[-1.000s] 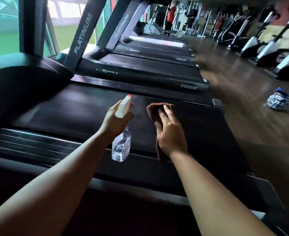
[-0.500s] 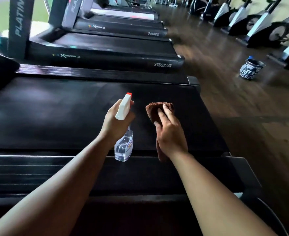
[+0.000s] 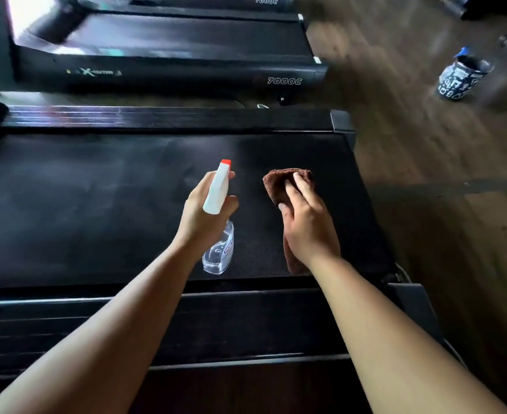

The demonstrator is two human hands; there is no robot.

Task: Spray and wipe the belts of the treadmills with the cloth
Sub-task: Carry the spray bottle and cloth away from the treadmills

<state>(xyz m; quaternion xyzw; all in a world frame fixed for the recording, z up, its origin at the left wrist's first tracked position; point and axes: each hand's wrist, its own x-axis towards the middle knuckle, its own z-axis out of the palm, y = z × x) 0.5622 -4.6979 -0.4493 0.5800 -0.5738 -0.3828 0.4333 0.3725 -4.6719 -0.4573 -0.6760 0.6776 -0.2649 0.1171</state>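
The black treadmill belt (image 3: 96, 204) stretches across the middle of the view. My left hand (image 3: 204, 216) grips a clear spray bottle (image 3: 219, 249) with a white head and red nozzle, held above the belt with the nozzle pointing away from me. To its right, my right hand (image 3: 306, 222) holds a brown cloth (image 3: 279, 180) just over the belt near its right end. The cloth hangs below my palm; whether it touches the belt I cannot tell.
A dark side rail (image 3: 156, 324) runs between me and the belt. A second treadmill (image 3: 171, 67) marked 7000C stands beyond. On the wooden floor (image 3: 425, 174) to the right sits a patterned blue and white container (image 3: 461, 79).
The view has tilted down and closer to the belt. Both hands keep their hold on the bottle and cloth, staying side by side over the belt.
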